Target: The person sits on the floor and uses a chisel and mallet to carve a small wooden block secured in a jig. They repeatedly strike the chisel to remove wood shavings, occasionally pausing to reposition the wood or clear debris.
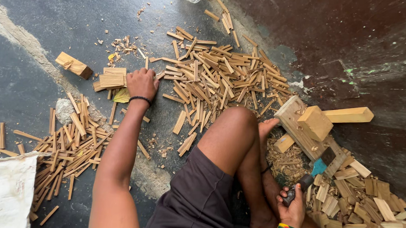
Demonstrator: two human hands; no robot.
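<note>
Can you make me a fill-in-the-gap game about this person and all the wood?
1. The left hand reaches out to a small stack of flat wood ______ on the floor.
2. The right hand grips the dark handle of a chopping ______ with a blue-green patch on it.
3. A black band sits on the ______ wrist.
4. Above the knee lies a big pile of thin wooden ______.

Missing words: pieces; blade; left; sticks

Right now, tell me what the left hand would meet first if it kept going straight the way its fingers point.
The left hand points up the floor. Its fingers already rest beside the stacked flat wood pieces; straight ahead looks like bare dark floor, with only scattered wood chips slightly leftward. Depth is unclear.
</note>
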